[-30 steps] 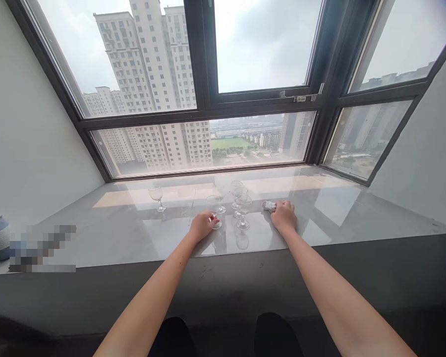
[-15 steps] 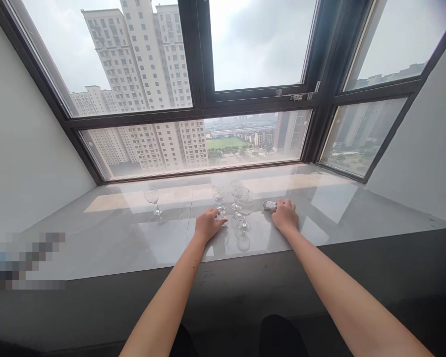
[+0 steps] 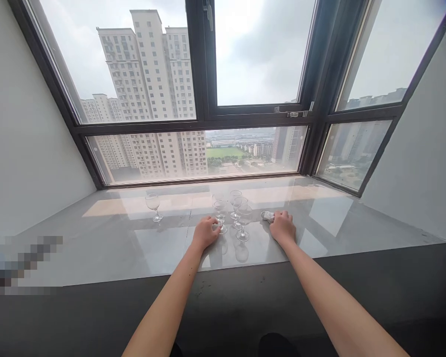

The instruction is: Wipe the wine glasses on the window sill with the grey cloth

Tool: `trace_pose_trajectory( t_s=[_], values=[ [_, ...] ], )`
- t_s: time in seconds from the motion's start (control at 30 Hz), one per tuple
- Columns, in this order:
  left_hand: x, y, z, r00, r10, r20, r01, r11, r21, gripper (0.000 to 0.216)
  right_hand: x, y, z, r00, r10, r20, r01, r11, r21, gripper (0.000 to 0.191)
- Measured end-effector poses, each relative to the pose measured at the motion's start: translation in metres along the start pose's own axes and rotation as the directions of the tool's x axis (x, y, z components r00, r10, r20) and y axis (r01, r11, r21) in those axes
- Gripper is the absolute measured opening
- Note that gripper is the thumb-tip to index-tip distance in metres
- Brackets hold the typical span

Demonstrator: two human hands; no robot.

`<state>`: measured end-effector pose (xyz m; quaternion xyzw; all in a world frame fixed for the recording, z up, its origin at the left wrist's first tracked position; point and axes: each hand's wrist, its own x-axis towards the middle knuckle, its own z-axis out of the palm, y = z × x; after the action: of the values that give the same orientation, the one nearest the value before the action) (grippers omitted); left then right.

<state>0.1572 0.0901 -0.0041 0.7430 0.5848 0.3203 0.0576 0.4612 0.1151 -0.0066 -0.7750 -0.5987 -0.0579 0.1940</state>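
Several clear stemmed glasses stand upright on the glossy window sill. My left hand (image 3: 206,232) is beside the leftmost wine glass (image 3: 220,206) of the middle group, thumb and fingers curved and apart near its stem. Whether a fingertip touches the glass I cannot tell. Just right of it stands the front wine glass (image 3: 244,216), with others close behind. My right hand (image 3: 283,226) rests on the sill, closed around a crumpled white cloth (image 3: 267,216) that sticks out to the left.
Another wine glass (image 3: 153,202) stands apart on the left. Behind the sill (image 3: 163,253) are dark-framed windows (image 3: 141,130), with white walls at both sides. The sill's front edge drops off towards me. A blurred patch (image 3: 22,265) covers the left corner.
My left hand's fingers have drawn back leftward from the stem and base of the leftmost glass in the group. My right hand keeps the cloth. The camera view has tilted up slightly.
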Motion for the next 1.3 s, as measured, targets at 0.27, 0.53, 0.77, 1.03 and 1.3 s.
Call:
trace_pose_trajectory(
  t_s=[0.27, 0.53, 0.77, 1.03, 1.3],
  values=[
    [0.0007, -0.0009, 0.0003, 1.0, -0.025, -0.003, 0.025, 1.0, 0.008, 0.015, 0.0003, -0.001, 0.0009, 1.0, 0.0, -0.006, 0.0, 1.0, 0.001, 0.031],
    [0.0001, 0.0017, -0.0027, 0.999, -0.036, 0.009, 0.035, 0.998, 0.043, 0.017, -0.0003, -0.002, -0.0008, 1.0, 0.011, 0.01, -0.011, 1.0, -0.006, 0.032],
    [0.0007, 0.0017, -0.0027, 0.999, -0.046, 0.002, 0.046, 0.997, 0.055, 0.018, -0.0002, -0.0015, -0.0003, 1.0, 0.012, 0.017, -0.011, 1.0, -0.013, 0.033],
    [0.0013, -0.0013, -0.0002, 0.999, -0.053, -0.003, 0.053, 0.998, 0.031, 0.019, 0.0004, -0.0015, 0.0005, 1.0, 0.003, 0.005, -0.003, 1.0, -0.015, 0.03],
    [0.0015, -0.001, 0.0001, 0.998, -0.061, -0.008, 0.061, 0.998, 0.02, 0.017, 0.0, -0.0003, 0.0008, 1.0, -0.002, -0.003, 0.002, 1.0, -0.018, 0.031]
  ],
)
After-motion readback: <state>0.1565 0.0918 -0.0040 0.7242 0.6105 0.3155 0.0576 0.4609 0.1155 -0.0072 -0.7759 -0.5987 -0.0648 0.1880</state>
